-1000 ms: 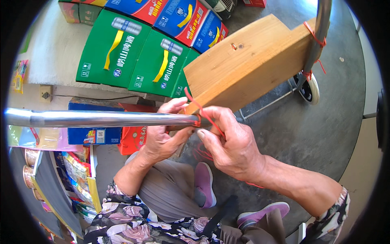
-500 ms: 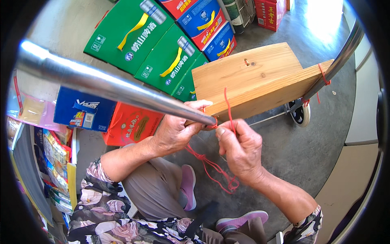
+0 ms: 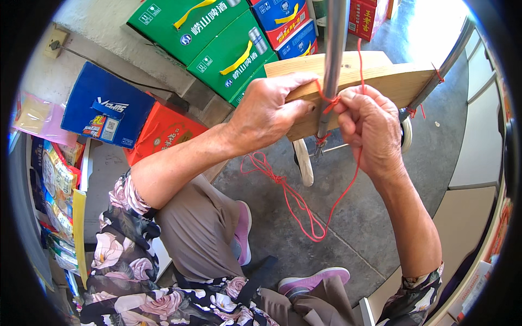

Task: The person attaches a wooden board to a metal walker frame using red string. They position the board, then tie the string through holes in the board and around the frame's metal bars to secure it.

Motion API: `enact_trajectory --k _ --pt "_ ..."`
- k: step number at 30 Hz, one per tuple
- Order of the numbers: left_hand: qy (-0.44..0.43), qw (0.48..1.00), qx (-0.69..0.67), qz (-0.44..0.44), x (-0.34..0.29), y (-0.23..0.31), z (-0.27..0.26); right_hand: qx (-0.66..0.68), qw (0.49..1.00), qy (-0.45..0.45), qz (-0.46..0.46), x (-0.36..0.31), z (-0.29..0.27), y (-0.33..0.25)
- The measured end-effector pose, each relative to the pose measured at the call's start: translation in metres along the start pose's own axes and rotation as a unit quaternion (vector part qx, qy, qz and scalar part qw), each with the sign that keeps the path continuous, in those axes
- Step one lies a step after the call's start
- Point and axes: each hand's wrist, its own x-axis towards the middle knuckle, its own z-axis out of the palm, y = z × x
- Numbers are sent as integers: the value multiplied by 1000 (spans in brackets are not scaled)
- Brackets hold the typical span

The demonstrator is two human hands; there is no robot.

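My left hand (image 3: 263,111) grips the near left end of a wooden board (image 3: 397,81), its index finger and thumb apart on the wood. A metal pole (image 3: 334,46) rises upright in front of the board. Red cord (image 3: 330,101) is looped around the pole close to my left fingertips. Just right of the pole, my right hand (image 3: 375,127) is closed, pinching the cord between thumb and fingers. One end of the cord sticks up above that hand. The rest hangs down in a long loop with a bunched tangle (image 3: 279,179).
Wheels (image 3: 304,165) sit below the board, and a second metal tube (image 3: 451,60) is tied to its far end. Green cartons (image 3: 228,54) are stacked behind. A blue box (image 3: 106,108) and red box (image 3: 168,133) stand left, near packaged goods (image 3: 60,179).
The pole has swung from slanting across the left to upright, and the board has shifted right. Both hands have moved up and right; the left has moved from the pole's end to the board.
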Motion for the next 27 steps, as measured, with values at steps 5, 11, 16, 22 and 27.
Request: enact_trajectory --k 5,11,16,22,27 --pt "13 999 1 34 21 16 2 8 1000 -17 -24 8 -6 -17" --pt "38 995 90 23 33 15 0 -67 997 -30 -36 17 -16 -29" --pt "42 992 99 72 50 18 5 -126 989 -7 -73 22 -24 -46" --pt "39 983 154 96 71 30 11 -115 990 12 -80 21 -33 -67" --pt "49 981 156 108 82 35 14 -138 986 32 -92 22 -39 -74"
